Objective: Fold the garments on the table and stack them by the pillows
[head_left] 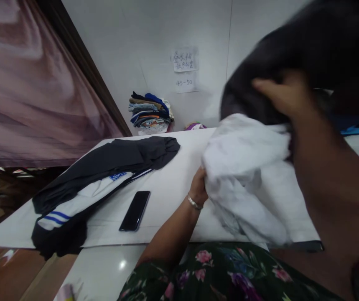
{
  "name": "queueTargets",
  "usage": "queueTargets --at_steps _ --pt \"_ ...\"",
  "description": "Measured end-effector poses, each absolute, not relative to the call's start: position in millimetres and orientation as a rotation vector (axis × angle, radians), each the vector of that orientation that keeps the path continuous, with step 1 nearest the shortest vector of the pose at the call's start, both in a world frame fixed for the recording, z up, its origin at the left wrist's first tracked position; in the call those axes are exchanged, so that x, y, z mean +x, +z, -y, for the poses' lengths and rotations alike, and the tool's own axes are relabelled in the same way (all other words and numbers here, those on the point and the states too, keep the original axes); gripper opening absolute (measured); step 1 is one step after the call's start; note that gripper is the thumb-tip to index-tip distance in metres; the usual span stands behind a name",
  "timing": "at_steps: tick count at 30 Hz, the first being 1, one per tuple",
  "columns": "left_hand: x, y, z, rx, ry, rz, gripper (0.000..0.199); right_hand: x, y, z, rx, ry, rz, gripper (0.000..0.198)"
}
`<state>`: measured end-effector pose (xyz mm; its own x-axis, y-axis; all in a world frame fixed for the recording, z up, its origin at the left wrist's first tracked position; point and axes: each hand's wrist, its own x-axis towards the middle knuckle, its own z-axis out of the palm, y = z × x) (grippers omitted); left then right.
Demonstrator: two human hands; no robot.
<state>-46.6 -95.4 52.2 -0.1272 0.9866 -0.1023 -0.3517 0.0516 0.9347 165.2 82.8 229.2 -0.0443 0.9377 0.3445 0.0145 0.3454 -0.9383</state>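
My left hand [199, 187], a bracelet at its wrist, is closed on the edge of a crumpled white garment [245, 146]; its fingers are partly hidden behind the cloth. My right hand [287, 94] is raised at the right, smeared by motion, with its thumb stretched over a black garment [248, 79] and its fingers closed in the fabric. The black garment hangs in the air and fills the upper right. Whether the white and black cloth are one piece, I cannot tell.
On the white table [179, 175], dark trousers [116, 154] and a black, white and blue garment [88, 190] lie left. A phone [134, 211] lies nearer me. Folded clothes [151, 110] are stacked by the wall, below paper signs [185, 62]. A pinkish curtain [35, 83] hangs left.
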Motion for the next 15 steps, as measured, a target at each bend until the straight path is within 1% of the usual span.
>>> queueTargets --at_steps 1,2,3,4,5,7,9,10,12,15 --pt "-52.0 42.7 86.6 0.75 1.368 -1.142 0.035 152.3 232.8 -86.3 -0.988 0.937 1.529 0.079" --pt "-58.4 32.8 79.8 0.677 1.334 -1.202 0.036 140.1 233.0 -88.7 -1.04 0.894 1.679 0.075" --pt "-65.1 22.7 75.5 0.603 1.314 -1.249 0.036 129.3 229.3 -89.8 -1.086 0.847 1.849 0.067" --pt "-71.9 13.0 73.6 0.529 1.317 -1.28 0.036 120.8 221.4 -89.7 -1.083 0.81 1.956 0.051" --pt "-78.3 4.3 73.9 0.472 1.337 -1.292 0.036 115.0 209.4 -88.5 -1.042 0.804 2.025 0.044" --pt "-89.5 -8.4 78.8 0.426 1.398 -1.305 0.035 112.1 175.4 -84.5 -0.895 0.97 2.087 0.047" --pt "-99.0 -13.7 84.9 0.458 1.437 -1.345 0.035 118.5 133.3 -80.0 -0.924 1.11 2.141 0.048" --pt "-103.1 -13.9 87.2 0.481 1.456 -1.388 0.036 123.9 111.3 -77.7 -0.983 1.089 2.144 0.047" --pt "-109.8 -11.7 89.9 0.526 1.508 -1.51 0.038 136.6 68.2 -72.7 -1.083 0.952 2.132 0.045" --pt "-111.7 -6.8 90.7 0.649 1.586 -1.675 0.043 154.1 11.3 -61.2 -1.263 0.822 2.061 0.051"
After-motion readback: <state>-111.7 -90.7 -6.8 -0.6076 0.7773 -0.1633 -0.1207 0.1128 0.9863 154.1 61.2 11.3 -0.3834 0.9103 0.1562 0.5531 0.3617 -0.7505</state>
